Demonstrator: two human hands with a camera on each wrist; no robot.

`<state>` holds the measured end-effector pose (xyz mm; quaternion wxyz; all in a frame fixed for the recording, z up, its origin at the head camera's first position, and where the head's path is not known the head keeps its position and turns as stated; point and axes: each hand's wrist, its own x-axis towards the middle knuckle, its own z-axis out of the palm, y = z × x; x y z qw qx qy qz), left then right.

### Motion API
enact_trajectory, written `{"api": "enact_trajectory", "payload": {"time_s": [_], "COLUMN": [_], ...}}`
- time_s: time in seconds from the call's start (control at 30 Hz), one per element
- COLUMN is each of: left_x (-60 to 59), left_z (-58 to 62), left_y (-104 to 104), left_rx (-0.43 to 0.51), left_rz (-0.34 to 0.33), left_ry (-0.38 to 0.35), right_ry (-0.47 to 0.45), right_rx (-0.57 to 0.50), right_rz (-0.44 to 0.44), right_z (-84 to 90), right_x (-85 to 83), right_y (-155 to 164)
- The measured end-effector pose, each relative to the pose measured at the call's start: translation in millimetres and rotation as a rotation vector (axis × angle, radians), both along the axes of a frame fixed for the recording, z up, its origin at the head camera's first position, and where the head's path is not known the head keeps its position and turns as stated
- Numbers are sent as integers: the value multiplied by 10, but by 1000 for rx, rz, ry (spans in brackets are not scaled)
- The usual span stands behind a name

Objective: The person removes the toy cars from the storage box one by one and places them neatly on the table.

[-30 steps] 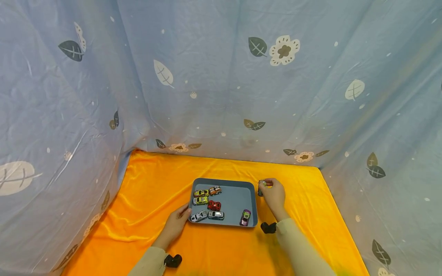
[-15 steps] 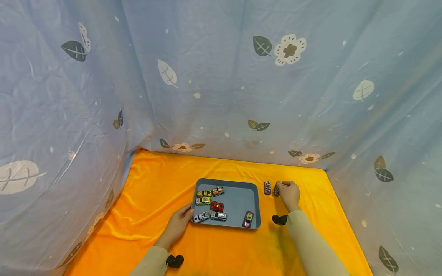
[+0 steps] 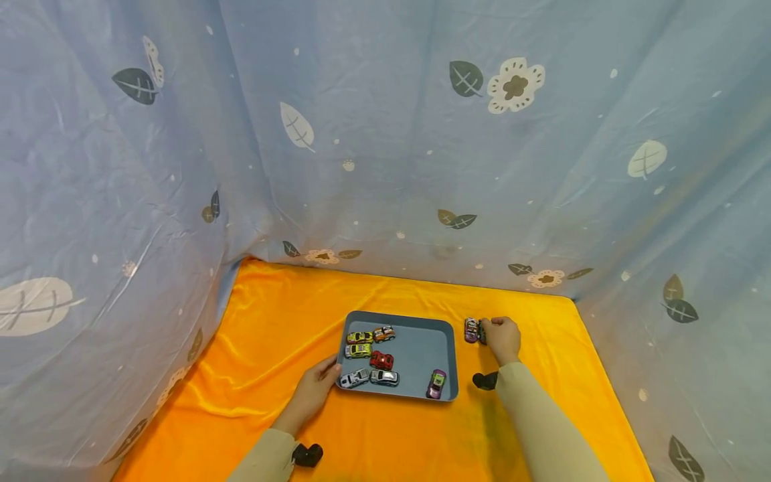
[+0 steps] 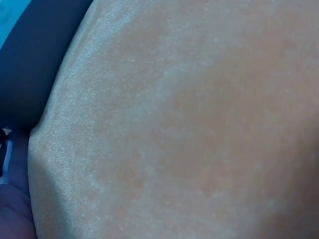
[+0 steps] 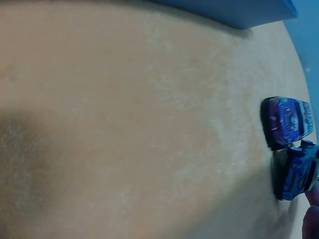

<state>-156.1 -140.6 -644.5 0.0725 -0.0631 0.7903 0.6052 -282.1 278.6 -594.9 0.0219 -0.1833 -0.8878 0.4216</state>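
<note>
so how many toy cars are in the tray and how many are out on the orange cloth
Toy cars in the grey tray: 6
Toy cars on the orange cloth, beside the right hand: 2, a purple car and a blue car at the fingertips
Total: 8 toy cars

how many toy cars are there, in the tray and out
8. Six lie in the grey tray: five clustered at its left, one purple at the near right corner. Two sit on the orange cloth by the right hand.
</note>
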Motion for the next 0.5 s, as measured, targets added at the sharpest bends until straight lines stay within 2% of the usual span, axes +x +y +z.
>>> {"api": "enact_trajectory", "payload": {"time_s": [0.2, 0.5], "left_x": [0, 18], "left_z": [21, 8], "left_y": [24, -13], "left_rx": [-8, -17], "left_rz": [0, -20], "left_ry": [3, 13], "right_ry": [-19, -52], "right_rx": [6, 52], "right_rz": [13, 94], "right_z": [-17, -121], "right_x": [40, 181], "right_y": [34, 10]}}
